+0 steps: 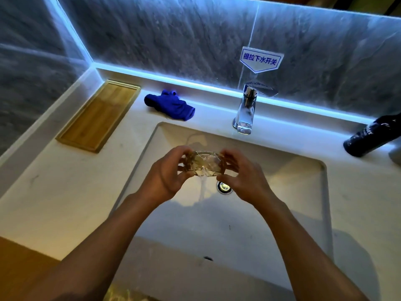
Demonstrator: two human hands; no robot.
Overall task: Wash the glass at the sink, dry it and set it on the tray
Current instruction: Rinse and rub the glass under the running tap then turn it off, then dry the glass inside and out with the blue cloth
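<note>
Glass: one, faceted, over the sink, water spilling out.
Hands: left hand and right hand, both clasping glass.
Tray: one, bamboo, counter's back-left corner.
Cloth: one, blue, back edge.

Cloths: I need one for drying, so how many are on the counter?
1. A blue cloth lies crumpled at the back of the counter, between the tray and the faucet. None seems hidden.
</note>
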